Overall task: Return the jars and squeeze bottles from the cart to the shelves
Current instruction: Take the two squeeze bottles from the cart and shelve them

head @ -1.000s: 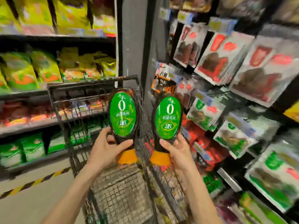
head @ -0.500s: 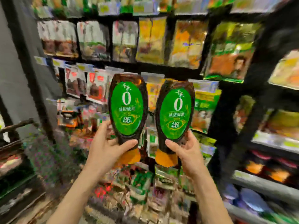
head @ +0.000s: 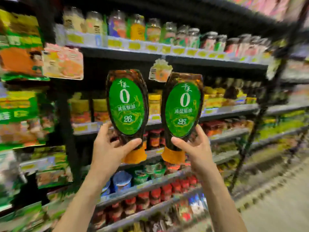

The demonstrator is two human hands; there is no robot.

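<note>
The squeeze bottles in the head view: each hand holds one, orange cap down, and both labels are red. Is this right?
Not fully. The head view shows green oval labels, not red. The left hand holds the left squeeze bottle and the right hand holds the right squeeze bottle, each with its orange cap down.

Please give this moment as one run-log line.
left hand: grips dark green-labelled squeeze bottle, orange cap down | right hand: grips matching squeeze bottle | background: stocked shelves | placed: not yet
</note>
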